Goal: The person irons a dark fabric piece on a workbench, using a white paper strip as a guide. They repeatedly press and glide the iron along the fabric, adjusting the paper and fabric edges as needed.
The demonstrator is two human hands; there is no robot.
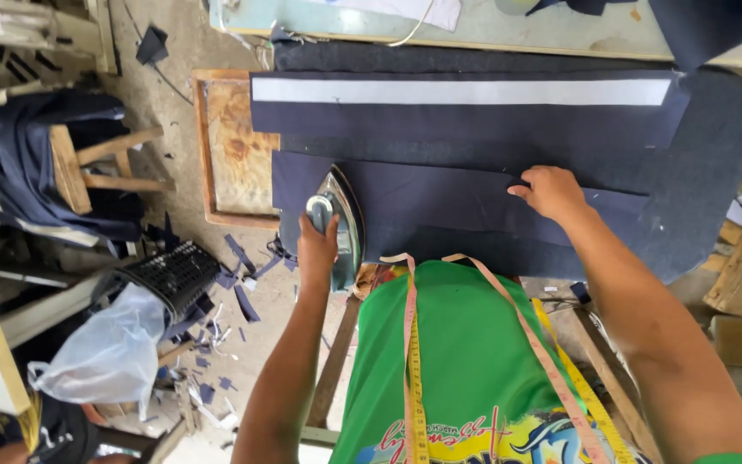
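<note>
A crumpled, translucent white plastic bag (109, 357) is lying at the lower left of the frame, beside a black slotted basket; no labels, signs or screens are showing anywhere else in the frame

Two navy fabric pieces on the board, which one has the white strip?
The far navy piece: a white strip runs along its top. The near navy piece, under the right hand, is plain.

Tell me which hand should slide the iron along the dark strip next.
Left, probably: the left hand already grips the iron at the strip's end, while the right hand lies flat on the cloth, pinning it.
</note>
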